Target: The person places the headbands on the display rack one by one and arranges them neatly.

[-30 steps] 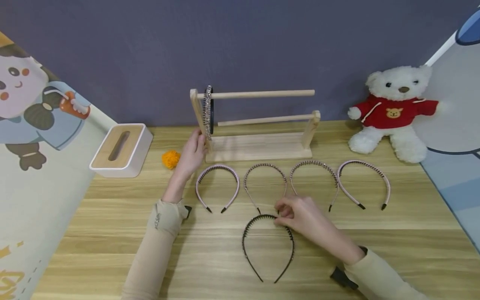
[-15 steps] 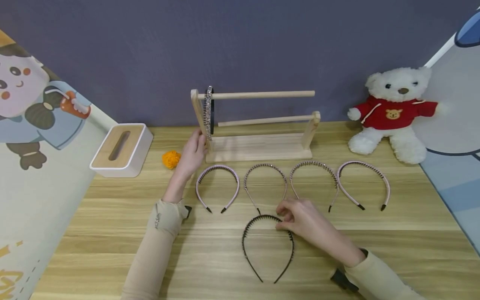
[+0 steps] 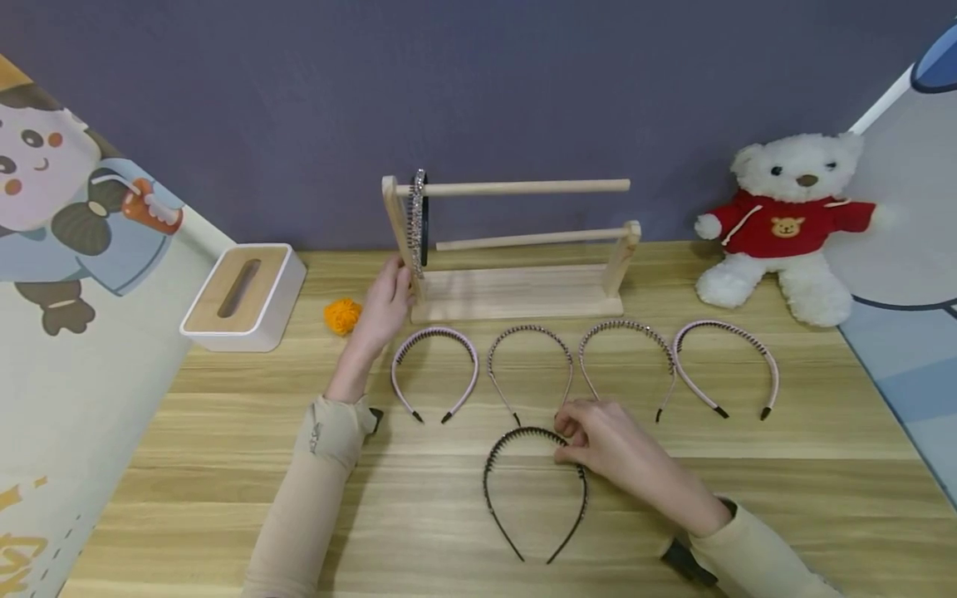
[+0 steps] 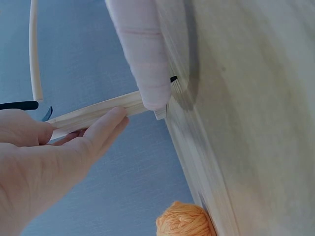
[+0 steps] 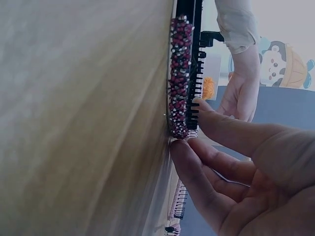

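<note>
My left hand (image 3: 385,307) grips the left upright of a wooden headband rack (image 3: 516,292); in the left wrist view, thumb and fingers lie on either side of that upright (image 4: 91,114). A rhinestone headband (image 3: 415,220) hangs on the rack's upper rod, close to the upright. Low at the front, my right hand (image 3: 613,436) pinches the upper right of a black toothed headband (image 3: 527,430), which lies on the table with its ends toward me. Dark red and silver stones cover this black headband's outer side (image 5: 179,78) in the right wrist view.
A row of pinkish headbands lies before the rack, from a lilac one (image 3: 434,332) at left to a pink one (image 3: 772,365) at right. An orange yarn ball (image 3: 342,316) and a tissue box (image 3: 239,299) stand left. A white teddy bear (image 3: 785,228) sits right.
My right hand has slid slightly right and toward me along the black headband, which stays where it was. The left hand and the rack look unchanged.
</note>
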Available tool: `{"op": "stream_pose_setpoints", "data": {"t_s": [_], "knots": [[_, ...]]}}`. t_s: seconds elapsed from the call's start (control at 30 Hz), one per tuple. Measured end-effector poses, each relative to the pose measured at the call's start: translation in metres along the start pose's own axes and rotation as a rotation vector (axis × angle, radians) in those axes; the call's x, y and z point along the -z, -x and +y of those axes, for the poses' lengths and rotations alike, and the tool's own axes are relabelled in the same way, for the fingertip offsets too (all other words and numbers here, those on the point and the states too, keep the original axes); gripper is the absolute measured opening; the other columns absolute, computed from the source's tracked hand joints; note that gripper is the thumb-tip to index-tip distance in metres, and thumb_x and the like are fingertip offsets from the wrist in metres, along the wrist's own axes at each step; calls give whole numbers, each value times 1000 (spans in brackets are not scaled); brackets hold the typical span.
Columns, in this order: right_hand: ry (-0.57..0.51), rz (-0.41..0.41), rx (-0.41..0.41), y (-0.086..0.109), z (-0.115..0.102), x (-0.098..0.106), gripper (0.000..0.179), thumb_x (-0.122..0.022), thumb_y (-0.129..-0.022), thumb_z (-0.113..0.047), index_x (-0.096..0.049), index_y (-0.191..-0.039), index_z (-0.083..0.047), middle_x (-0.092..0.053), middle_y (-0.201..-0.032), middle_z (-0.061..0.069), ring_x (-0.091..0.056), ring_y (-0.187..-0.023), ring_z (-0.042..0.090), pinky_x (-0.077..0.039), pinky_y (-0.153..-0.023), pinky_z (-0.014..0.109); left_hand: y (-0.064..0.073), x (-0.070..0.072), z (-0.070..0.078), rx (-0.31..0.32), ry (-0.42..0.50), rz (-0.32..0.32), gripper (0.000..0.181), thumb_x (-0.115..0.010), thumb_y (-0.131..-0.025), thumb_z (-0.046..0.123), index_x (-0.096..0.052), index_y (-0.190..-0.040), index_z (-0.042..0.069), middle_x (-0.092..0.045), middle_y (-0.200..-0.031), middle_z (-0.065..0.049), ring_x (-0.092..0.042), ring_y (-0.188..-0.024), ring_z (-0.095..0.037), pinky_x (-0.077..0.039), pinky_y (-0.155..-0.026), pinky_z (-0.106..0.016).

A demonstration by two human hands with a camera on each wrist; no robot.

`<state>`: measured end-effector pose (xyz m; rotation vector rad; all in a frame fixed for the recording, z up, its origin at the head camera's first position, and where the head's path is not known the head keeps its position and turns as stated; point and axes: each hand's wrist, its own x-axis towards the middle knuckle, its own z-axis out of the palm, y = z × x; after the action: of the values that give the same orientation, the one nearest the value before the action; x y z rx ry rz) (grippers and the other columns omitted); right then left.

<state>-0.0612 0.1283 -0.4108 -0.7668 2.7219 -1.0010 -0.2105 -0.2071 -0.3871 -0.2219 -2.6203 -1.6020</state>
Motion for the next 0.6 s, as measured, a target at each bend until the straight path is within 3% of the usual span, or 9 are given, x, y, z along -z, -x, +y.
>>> {"op": "stream_pose_setpoints", "data": {"t_s": [0.37, 0.6], "knots": [[30, -18, -19, 3, -2, 4, 30, -98, -74, -11, -74, -92, -7, -71, -84, -3, -64, -71, 3, -58, -62, 17, 0, 0, 1, 6, 44, -12, 44, -33, -119, 16, -42, -156, -6, -50, -150, -31, -54, -138, -45, -54, -112, -53], [64, -49, -6, 6, -1, 5, 25, -97, -77, -14, -75, -88, -9, -65, -76, -12, -58, -68, -1, -56, -60, 19, -1, 0, -1, 7, 45, -17, 42, -33, -119, 16, -43, -153, -6, -50, -150, -31, -52, -140, -44, -53, -114, -51]]}}
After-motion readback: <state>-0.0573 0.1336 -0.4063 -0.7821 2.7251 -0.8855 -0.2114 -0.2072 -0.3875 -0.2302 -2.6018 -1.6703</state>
